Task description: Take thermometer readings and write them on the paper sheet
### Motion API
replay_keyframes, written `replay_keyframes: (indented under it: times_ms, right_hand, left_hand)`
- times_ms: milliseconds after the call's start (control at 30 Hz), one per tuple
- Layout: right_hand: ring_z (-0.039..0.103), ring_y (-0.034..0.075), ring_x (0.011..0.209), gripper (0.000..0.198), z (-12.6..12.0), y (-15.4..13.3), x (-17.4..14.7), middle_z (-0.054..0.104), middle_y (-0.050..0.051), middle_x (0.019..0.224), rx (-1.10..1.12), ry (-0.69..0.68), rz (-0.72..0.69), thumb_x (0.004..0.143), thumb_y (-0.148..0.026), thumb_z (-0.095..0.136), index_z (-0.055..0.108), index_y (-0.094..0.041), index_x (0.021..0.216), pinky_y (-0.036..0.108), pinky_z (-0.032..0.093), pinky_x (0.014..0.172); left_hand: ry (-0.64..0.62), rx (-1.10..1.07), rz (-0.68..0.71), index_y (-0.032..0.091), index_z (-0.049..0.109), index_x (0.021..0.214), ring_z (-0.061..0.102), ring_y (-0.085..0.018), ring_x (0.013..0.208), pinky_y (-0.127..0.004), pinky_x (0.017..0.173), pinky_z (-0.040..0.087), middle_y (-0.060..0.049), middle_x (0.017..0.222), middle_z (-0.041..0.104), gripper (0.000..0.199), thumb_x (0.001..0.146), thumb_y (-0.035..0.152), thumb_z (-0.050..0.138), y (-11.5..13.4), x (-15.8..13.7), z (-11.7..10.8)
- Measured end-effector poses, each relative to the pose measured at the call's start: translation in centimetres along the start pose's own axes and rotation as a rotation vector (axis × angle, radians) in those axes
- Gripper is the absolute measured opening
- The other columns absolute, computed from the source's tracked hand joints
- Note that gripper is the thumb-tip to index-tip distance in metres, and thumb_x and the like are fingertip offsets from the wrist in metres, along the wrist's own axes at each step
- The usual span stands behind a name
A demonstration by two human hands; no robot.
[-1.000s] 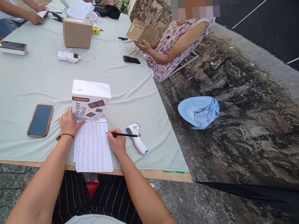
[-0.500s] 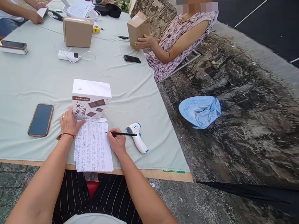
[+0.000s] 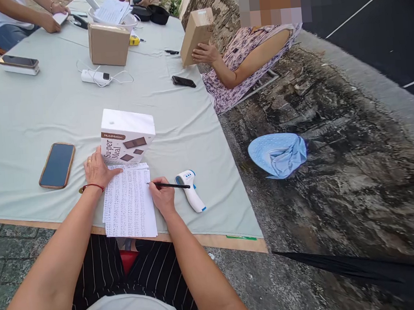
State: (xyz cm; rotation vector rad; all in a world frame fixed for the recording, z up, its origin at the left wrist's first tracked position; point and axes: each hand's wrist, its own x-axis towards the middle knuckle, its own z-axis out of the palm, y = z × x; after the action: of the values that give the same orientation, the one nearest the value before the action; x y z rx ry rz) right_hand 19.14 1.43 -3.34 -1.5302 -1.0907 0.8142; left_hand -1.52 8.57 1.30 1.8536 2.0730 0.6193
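Several overlapping sheets of paper [image 3: 128,204], covered in small rows of writing, lie at the table's front edge. My right hand [image 3: 163,196] is closed around a black pen [image 3: 173,184], its tip by the sheets' right side. With thumb spread out over the top of the sheets, my left hand [image 3: 97,169] lies open against the lower left corner of a white box [image 3: 129,123]. This box stands upright just behind the sheets and is printed "NutriMotion Su-per Meal". A white and blue infrared thermometer [image 3: 191,190] lies to the right of my right hand.
A phone [image 3: 57,165] lies left of my left hand. Farther back are a cardboard box [image 3: 108,44], a white device with a cable [image 3: 95,77] and another phone [image 3: 183,81]. A person at the right holds a carton [image 3: 196,36]. A blue hat [image 3: 278,155] lies beyond the table's right edge.
The person at the right has raised and turned the carton. My left thumb has shifted slightly right over the sheets; my right hand and the pen look almost unmoved.
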Motion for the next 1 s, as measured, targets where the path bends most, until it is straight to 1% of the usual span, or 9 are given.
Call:
replay_keyframes:
  times_ms: [200, 600, 700, 900, 1000]
  right_hand:
    - [0.05, 0.015, 0.063, 0.016, -0.11, -0.45, -0.15, 0.058, -0.003, 0.063, -0.007, -0.01, 0.019, 0.067, -0.038, 0.055, 0.056, -0.022, 0.068, 0.028, 0.043, 0.061]
    - [0.049, 0.014, 0.061, 0.016, -0.06, -0.46, -0.09, 0.055, -0.004, 0.061, 0.002, 0.03, 0.022, 0.067, -0.039, 0.054, 0.054, -0.023, 0.068, 0.028, 0.042, 0.06]
    - [0.048, 0.014, 0.061, 0.015, -0.08, -0.42, -0.06, 0.054, -0.004, 0.061, -0.009, 0.008, 0.015, 0.067, -0.038, 0.054, 0.054, -0.022, 0.068, 0.028, 0.041, 0.059]
    - [0.047, 0.014, 0.06, 0.015, -0.42, -0.3, 0.26, 0.053, -0.004, 0.061, -0.034, -0.049, -0.008, 0.067, -0.038, 0.054, 0.054, -0.022, 0.067, 0.028, 0.04, 0.058]
    - [0.047, 0.013, 0.06, 0.015, -0.4, -0.19, 0.24, 0.053, -0.004, 0.062, -0.019, -0.048, -0.029, 0.068, -0.038, 0.054, 0.053, -0.023, 0.067, 0.028, 0.041, 0.059]
  left_hand:
    - [0.013, -0.004, 0.006, 0.021, 0.029, 0.146, 0.047, -0.037, 0.128, -0.052, 0.107, 0.035, -0.014, 0.138, 0.055, 0.106, 0.061, 0.048, 0.086, -0.15, 0.04, 0.11]
    - [0.002, -0.014, 0.004, 0.022, 0.028, 0.147, 0.047, -0.038, 0.128, -0.054, 0.107, 0.034, -0.014, 0.137, 0.054, 0.107, 0.061, 0.048, 0.086, -0.08, 0.05, 0.05]
    - [0.004, -0.012, 0.002, 0.022, 0.027, 0.148, 0.047, -0.038, 0.127, -0.054, 0.107, 0.035, -0.014, 0.137, 0.054, 0.108, 0.061, 0.048, 0.085, -0.15, 0.04, 0.17]
    - [0.013, -0.013, 0.004, 0.023, 0.029, 0.146, 0.048, -0.037, 0.126, -0.052, 0.107, 0.036, -0.013, 0.136, 0.055, 0.107, 0.06, 0.048, 0.086, -0.08, -0.04, 0.12]
    - [0.0, -0.007, -0.008, 0.021, 0.03, 0.146, 0.047, -0.037, 0.127, -0.052, 0.107, 0.035, -0.014, 0.136, 0.055, 0.105, 0.061, 0.047, 0.086, -0.02, -0.06, -0.05]
